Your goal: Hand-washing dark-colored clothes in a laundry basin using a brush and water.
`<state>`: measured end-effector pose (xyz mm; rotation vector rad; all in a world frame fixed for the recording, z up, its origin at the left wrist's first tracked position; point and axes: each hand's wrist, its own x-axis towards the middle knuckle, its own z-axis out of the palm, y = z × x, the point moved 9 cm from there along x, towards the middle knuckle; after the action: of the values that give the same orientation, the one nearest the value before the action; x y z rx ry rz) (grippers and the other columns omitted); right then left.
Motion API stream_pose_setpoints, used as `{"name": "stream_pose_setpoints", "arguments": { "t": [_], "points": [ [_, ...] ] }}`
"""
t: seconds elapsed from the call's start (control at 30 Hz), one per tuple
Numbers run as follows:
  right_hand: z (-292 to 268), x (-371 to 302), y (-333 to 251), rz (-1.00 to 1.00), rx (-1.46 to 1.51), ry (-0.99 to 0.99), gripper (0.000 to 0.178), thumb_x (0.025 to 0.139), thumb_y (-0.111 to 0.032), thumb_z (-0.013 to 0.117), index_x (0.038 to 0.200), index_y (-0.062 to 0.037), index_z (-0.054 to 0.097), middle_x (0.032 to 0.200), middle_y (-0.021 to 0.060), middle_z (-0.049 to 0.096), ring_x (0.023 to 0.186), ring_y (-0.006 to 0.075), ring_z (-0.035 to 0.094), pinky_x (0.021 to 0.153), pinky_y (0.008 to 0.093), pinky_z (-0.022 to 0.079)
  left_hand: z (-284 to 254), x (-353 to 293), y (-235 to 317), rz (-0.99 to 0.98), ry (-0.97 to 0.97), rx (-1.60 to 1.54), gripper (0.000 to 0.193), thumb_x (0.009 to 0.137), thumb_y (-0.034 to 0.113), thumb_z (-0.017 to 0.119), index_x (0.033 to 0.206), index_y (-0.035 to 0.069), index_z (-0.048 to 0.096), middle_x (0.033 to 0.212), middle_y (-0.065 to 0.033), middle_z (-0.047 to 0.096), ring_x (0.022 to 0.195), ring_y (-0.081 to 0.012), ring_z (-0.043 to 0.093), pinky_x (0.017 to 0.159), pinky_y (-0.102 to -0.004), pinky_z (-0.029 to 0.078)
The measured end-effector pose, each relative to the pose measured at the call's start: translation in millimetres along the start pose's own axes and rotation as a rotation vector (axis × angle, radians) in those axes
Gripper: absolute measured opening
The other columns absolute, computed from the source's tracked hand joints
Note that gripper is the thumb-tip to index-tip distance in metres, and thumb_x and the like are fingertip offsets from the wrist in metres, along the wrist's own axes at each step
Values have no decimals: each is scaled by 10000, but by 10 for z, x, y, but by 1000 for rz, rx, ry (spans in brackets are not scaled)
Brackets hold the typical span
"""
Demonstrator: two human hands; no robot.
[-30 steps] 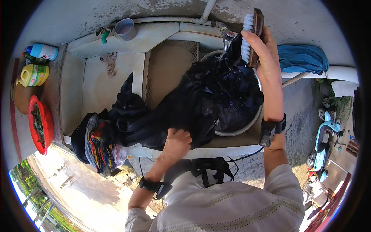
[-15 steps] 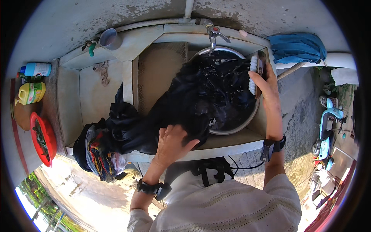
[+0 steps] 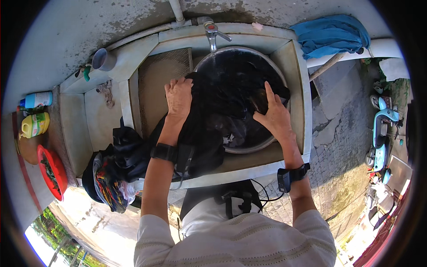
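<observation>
A metal basin (image 3: 272, 57) of dark water stands in the right part of the sink, with a soaked black garment (image 3: 209, 100) in it and trailing over its left side. At the basin's left rim my left hand (image 3: 179, 99) is closed on the garment's edge, fingers curled over the cloth. Inside the basin's right half, my right hand (image 3: 278, 116) grips a brown-backed scrub brush (image 3: 259, 101) between thumb and fingers, index finger stretched along it. The brush lies on the black cloth, its white bristles hidden beneath.
A tap (image 3: 212, 38) rises behind the basin. A ridged washboard slab (image 3: 164, 66) lies left of it. Heaped clothes (image 3: 111, 178) hang over the sink's front left. Bottles (image 3: 35, 124) and a red bowl (image 3: 62, 178) stand further left; a blue cloth (image 3: 331, 35) hangs at right.
My right hand has brought the scrub brush from the basin's right rim down onto the cloth. My left hand has moved up and away from me to the basin's left edge, gripping cloth.
</observation>
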<state>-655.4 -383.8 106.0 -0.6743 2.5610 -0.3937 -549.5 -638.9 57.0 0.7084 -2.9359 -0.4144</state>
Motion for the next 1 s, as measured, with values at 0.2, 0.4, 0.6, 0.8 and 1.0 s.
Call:
{"name": "stream_pose_setpoints", "arguments": {
  "t": [0.2, 0.4, 0.6, 0.8, 1.0],
  "points": [
    [1102, 417, -273, -75, 310, -126, 956, 666, -260, 735, 1474, -54, 268, 1283, 219, 538, 1114, 379, 586, 950, 400, 468, -775, -161, 15, -259, 63, -736, 186, 923, 161, 606, 1072, 78, 681, 931, -127, 671, 890, -243, 622, 855, -321, 452],
    [-5, 300, -938, -206, 958, -22, 596, 695, -166, 744, 1217, 7, 516, 1010, 122, 647, 868, 158, 633, 783, 284, 506, -1512, -213, -307, -227, 418, -1300, 207, 987, 171, 543, 1089, 52, 678, 942, -45, 636, 913, -110, 566, 880, -227, 420],
    [-683, 556, -2404, -637, 590, 117, 759, 652, -302, 761, 1259, 61, 485, 1171, 239, 593, 1024, 318, 633, 852, 366, 511, -1183, -425, -866, -326, 411, -232, 696, 889, 262, 639, 1477, 121, 297, 1476, -158, 335, 1315, -378, 329, 1054, -538, 251],
    [372, 587, -2710, -709, 28, 0, 879, 673, -287, 712, 1420, 0, 347, 1430, 266, 356, 1078, 424, 598, 893, 446, 521, -394, -1681, 507, 45, -195, -167, 646, 804, 361, 700, 1373, 154, 474, 1454, -134, 382, 1330, -336, 352, 1011, -558, 284],
    [1528, 985, -2466, -644, -67, -233, 829, 666, -338, 710, 1394, -55, 433, 1427, 201, 391, 1175, 369, 555, 934, 432, 497, -272, -2106, 302, 61, -181, -92, 405, 814, 205, 678, 1217, 215, 636, 1401, -10, 496, 1370, -294, 353, 1072, -610, 200]
  ]
}}
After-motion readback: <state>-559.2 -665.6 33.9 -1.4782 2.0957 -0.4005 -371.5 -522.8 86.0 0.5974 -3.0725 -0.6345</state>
